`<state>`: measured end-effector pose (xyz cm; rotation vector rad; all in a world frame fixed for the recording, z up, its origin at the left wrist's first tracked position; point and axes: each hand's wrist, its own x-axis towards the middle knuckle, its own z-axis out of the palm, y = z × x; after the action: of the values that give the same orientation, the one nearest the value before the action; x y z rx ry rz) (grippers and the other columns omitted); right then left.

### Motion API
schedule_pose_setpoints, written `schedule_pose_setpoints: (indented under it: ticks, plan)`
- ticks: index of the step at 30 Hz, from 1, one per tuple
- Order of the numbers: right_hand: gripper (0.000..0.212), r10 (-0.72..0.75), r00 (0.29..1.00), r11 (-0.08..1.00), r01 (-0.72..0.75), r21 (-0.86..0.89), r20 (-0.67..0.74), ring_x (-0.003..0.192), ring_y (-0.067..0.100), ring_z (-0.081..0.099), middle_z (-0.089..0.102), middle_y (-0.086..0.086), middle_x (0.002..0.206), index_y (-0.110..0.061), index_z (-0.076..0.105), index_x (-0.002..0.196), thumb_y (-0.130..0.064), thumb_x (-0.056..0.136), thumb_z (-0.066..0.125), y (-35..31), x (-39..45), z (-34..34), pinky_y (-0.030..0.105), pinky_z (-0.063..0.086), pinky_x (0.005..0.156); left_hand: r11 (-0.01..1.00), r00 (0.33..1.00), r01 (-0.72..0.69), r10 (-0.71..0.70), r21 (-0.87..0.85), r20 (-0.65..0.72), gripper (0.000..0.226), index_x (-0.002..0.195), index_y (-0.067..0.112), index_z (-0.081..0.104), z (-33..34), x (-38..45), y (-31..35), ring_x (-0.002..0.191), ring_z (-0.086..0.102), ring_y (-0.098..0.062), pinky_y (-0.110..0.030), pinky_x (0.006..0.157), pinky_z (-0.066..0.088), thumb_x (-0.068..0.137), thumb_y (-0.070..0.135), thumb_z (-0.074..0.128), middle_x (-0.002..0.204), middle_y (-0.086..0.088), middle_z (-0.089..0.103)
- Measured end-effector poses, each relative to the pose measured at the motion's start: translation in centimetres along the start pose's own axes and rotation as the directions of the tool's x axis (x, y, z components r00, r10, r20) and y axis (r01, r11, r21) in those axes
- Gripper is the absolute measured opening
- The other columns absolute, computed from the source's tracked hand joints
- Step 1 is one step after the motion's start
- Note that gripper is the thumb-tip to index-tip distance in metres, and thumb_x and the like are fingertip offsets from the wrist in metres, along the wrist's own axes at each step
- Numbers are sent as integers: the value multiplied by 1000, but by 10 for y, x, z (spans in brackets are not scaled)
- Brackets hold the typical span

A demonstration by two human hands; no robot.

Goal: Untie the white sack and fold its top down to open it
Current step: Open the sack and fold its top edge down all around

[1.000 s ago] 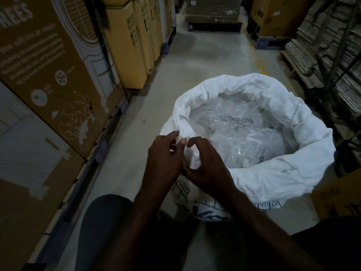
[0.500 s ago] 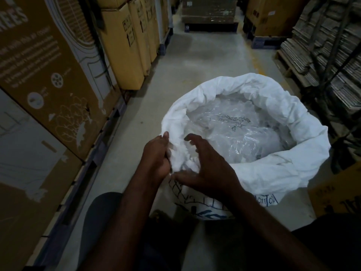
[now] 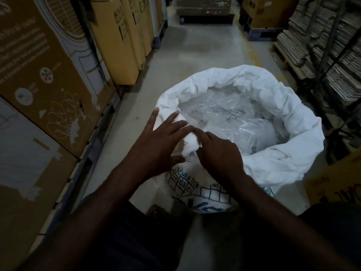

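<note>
the white sack stands open on the floor between cardboard boxes, top rolled down, clear plastic inside. left hand rests spread on the near rim; right hand pinches it.

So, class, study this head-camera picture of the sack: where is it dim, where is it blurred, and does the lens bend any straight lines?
Head view: dim overall, and the white sack is the brightest area; the lower edge falls into near-black shadow. The left hand has motion-smeared fingertips, while the right hand is sharper. The clear plastic inside shows soft glare. The wide lens leans the cardboard boxes outward.
</note>
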<state>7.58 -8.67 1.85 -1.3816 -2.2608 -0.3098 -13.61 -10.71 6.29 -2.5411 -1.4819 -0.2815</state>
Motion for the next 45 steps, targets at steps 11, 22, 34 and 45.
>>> schedule_pose_setpoints:
  ticks: [11,22,34,45]
  plan:
    - [107,-81,984,996,72,60,159,90,25,65,62,6,124,-13,29,164,-58,80,76,9,-5,-9,39,52,72,981,986,-39,69,191,-153,42,133,23,58,28,29,-22,78,67,-28,-34,46,41,94,39,51,98,-1,65]
    - [83,-91,986,990,75,119,140,68,30,63,64,11,106,-7,46,150,-33,77,79,14,14,2,30,35,58,957,971,-202,223,210,-83,43,131,11,59,37,39,-31,107,64,-35,-47,96,51,89,20,59,123,-11,65]
    - [53,-102,979,993,112,-49,178,74,36,69,67,11,103,-10,58,132,-33,88,76,28,33,-2,40,53,59,979,997,64,-57,192,-42,72,143,21,50,39,41,-46,87,71,-37,-38,53,47,84,62,55,107,-5,71]
    - [46,-139,990,988,136,-68,-37,56,30,49,55,12,83,-11,61,128,-7,83,60,26,18,8,34,30,56,976,956,-166,195,144,-220,34,131,16,62,38,36,-22,105,69,-36,-44,75,56,98,17,59,131,-13,68]
